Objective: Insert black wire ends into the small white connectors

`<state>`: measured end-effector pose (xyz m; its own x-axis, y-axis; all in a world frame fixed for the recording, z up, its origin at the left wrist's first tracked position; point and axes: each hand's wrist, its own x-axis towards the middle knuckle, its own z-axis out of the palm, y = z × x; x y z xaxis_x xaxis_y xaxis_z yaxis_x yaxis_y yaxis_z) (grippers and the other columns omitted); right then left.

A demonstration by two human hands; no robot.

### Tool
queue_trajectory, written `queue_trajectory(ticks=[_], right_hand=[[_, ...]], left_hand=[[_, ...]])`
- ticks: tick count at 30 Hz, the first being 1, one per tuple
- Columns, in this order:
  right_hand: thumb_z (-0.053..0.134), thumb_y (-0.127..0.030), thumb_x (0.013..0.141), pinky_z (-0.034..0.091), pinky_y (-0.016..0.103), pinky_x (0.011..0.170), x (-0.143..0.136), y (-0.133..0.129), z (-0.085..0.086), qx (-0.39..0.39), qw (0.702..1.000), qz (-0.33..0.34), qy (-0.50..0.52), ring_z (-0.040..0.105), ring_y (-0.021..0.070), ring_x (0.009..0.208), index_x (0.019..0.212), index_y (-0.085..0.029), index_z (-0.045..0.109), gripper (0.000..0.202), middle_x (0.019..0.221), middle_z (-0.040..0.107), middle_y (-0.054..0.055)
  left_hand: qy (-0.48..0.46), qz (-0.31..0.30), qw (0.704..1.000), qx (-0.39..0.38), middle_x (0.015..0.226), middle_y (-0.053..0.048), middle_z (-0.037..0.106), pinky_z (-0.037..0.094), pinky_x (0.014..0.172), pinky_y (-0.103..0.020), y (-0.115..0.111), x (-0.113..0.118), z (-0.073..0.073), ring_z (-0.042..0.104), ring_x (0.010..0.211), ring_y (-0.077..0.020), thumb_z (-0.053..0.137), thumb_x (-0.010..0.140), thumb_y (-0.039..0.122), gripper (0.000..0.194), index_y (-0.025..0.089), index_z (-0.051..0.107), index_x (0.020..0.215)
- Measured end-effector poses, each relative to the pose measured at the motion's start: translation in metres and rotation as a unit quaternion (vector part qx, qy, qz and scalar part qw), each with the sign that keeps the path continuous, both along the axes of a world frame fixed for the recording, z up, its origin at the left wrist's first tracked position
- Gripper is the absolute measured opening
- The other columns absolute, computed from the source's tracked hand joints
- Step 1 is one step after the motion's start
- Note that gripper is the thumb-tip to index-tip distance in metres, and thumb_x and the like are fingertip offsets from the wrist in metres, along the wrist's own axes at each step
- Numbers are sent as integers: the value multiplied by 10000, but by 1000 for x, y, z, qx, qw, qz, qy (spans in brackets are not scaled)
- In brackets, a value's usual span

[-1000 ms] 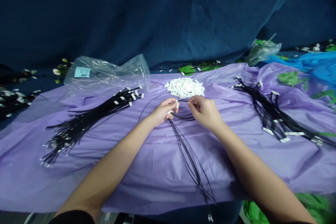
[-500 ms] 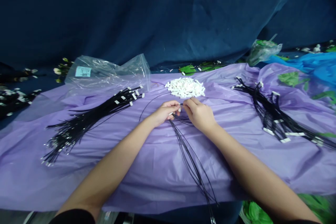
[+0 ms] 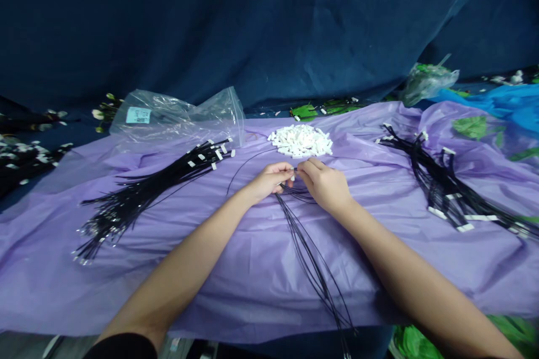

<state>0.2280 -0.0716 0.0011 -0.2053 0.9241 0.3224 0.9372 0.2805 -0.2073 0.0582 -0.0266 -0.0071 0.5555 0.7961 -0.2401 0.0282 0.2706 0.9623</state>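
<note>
My left hand (image 3: 273,180) is closed on several thin black wires (image 3: 309,252), which hang down toward me over the cloth's front edge; small white pieces show at its fingertips. Close beside it, my right hand (image 3: 323,179) pinches a thin dark wire end between thumb and forefinger, its tip nearly meeting the left fingertips. Just beyond both hands lies a pile of small white connectors (image 3: 300,141). One loose wire curves out to the left of the pile.
A purple cloth (image 3: 236,280) covers the table. Black wire bundles with white ends lie at left (image 3: 147,185) and right (image 3: 442,179). A clear plastic bag (image 3: 181,118) rests at the back left. Green leaves and blue plastic (image 3: 501,104) are at the back right.
The whole view has shifted slightly, so things appear a little further right. Both hands keep their hold, with a short dark wire piece now showing between the fingertips.
</note>
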Motion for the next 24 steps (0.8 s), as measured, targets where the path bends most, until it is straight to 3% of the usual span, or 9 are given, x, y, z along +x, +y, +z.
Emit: queue_trajectory(ticks=[5,9,11,15,17,24], right_hand=[[416,-330,982,279,294,577,1,-1,6,55,998,0,8,574,171,749,978,-213,650,262,960,674,44],[434,-350,972,352,320,759,8,-7,12,143,987,72,27,558,216,881,948,-193,679,292,982,682,98],[430,-371,971,359,307,715,10,-10,15,92,985,141,34,565,190,779,930,-196,685,313,876,687,84],[511,-387,936,350,259,622,7,-14,13,-111,960,242,83,573,140,649,927,-189,685,264,777,683,40],[533,-364,927,347,246,616,1,-14,9,-158,946,249,135,561,126,633,881,-175,677,242,754,672,29],[537,-239,871,275,220,528,-20,-16,-4,-191,919,220,265,409,85,505,621,-179,487,262,541,477,-56]], left_hand=[[-21,27,999,-7,635,3,510,219,397,-152,-1,3,0,352,453,-31,687,762,407,301,144,547,718],[-75,73,993,-45,630,20,481,209,377,-138,-1,3,1,334,435,-20,735,731,375,295,143,555,744],[-90,91,990,-56,631,28,465,191,367,-132,0,1,2,311,421,-10,737,730,367,292,140,557,762],[-109,120,985,-58,616,58,425,173,361,-128,2,0,4,227,372,18,707,763,357,277,141,534,778],[-124,137,981,-57,604,71,410,195,363,-129,3,1,4,212,356,22,700,773,357,275,147,523,786],[-184,173,966,-54,616,74,410,232,365,-125,-1,1,5,262,375,13,693,787,372,273,158,527,825]])
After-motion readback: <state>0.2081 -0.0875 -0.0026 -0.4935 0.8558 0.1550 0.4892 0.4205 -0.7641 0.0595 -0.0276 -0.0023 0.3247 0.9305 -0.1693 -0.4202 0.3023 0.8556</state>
